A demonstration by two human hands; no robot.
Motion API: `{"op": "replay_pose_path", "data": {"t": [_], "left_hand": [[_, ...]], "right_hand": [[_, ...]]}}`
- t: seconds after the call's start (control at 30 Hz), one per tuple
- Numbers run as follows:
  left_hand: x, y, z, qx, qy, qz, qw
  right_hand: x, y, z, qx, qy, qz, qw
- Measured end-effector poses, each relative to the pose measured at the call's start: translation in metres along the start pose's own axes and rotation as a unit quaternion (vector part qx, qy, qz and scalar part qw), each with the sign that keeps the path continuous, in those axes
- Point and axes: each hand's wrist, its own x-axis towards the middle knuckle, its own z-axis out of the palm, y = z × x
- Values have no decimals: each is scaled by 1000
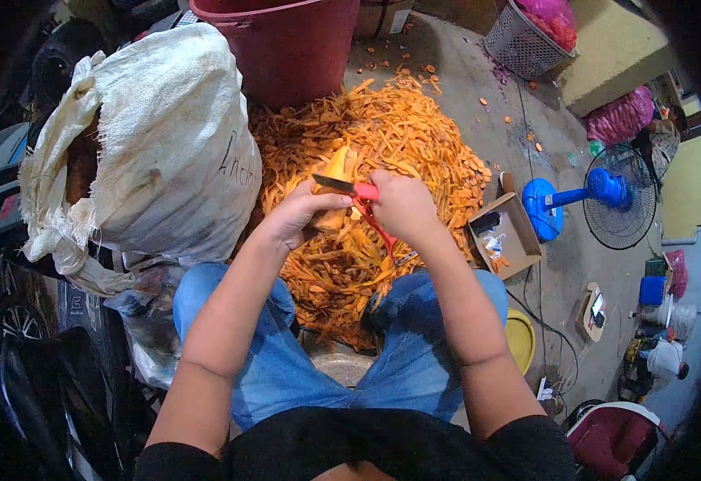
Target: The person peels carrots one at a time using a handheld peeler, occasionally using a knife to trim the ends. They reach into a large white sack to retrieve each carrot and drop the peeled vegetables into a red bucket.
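Observation:
My left hand [298, 212] is closed around a thick, peeled carrot [335, 165], pale orange, its upper end pointing away from me. In my right hand [402, 204] is a knife with a pink-red handle [366, 191]; its dark blade [333, 184] points left and lies across the carrot, close to my left thumb. A red, curved tool [376, 227] hangs below the right fingers; I cannot tell whether that hand grips it too. Both hands are over a large heap of orange peelings [414, 128] between and beyond my knees.
A stuffed white woven sack [178, 136] stands at the left, with a maroon tub [298, 56] behind the heap. To the right are a cardboard box [511, 232], a blue fan [607, 188] and a yellow basin [519, 341]. Cables [555, 329] run along the floor.

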Motion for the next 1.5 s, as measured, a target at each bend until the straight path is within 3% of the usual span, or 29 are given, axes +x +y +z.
{"op": "replay_pose_path", "data": {"t": [0.23, 0.33, 0.47, 0.53, 0.57, 0.63, 0.67, 0.73, 0.83, 0.93, 1.0, 1.07, 1.1, 1.23, 1.3, 1.4, 1.43, 1.47, 1.5], "left_hand": [[0, -5, -3, 68, 15, 29, 997], [-3, -6, 2, 117, 34, 68, 990], [-8, -2, 3, 109, 24, 72, 991], [-12, -5, 1, 162, -22, 98, 982], [-18, -6, 4, 163, -23, 97, 981], [-31, -6, 14, 129, -124, 41, 983], [-27, -10, 13, 129, -128, 39, 983], [-15, -13, 6, 129, -50, 92, 986], [-9, -6, 1, 133, -4, 77, 988], [-8, 0, 1, 81, 33, 54, 995], [-9, 3, -1, -79, -1, 35, 996], [-2, 0, -9, -96, -9, 16, 995], [1, -1, -11, -70, 2, 43, 997], [1, -1, -7, -60, 43, 113, 991], [2, -1, -4, -113, 79, 148, 979], [6, -7, -2, -135, 67, 196, 969], [3, -7, 1, -133, 65, 196, 969], [4, -7, 1, -130, 67, 199, 969], [4, -8, 2, -136, 66, 209, 966]], "right_hand": [[7, 4, 6, -1, 3, 60, 998], [13, 15, 17, 6, 42, 44, 998], [20, 16, 21, 7, 24, 57, 998], [28, 33, 31, 51, 8, 185, 981], [32, 54, 42, 52, 9, 186, 981], [31, 100, 68, 42, -125, 264, 955], [27, 100, 75, 41, -125, 268, 954], [24, 88, 83, 95, -125, 296, 942], [28, 66, 109, 141, -204, 214, 945], [31, 28, 96, 153, -204, 187, 949], [33, 26, 94, 176, -207, 172, 947], [35, 47, 104, 321, -123, 222, 912], [32, 57, 105, 390, -65, 221, 891], [17, 47, 29, 336, -38, 258, 905], [1, 37, 14, 407, 0, 276, 871], [-17, 23, 39, 423, 23, 270, 865], [-18, 16, 41, 447, -65, 277, 848], [-13, 9, 50, 450, -65, 273, 848], [-9, 1, 61, 547, -38, 242, 800]]}}
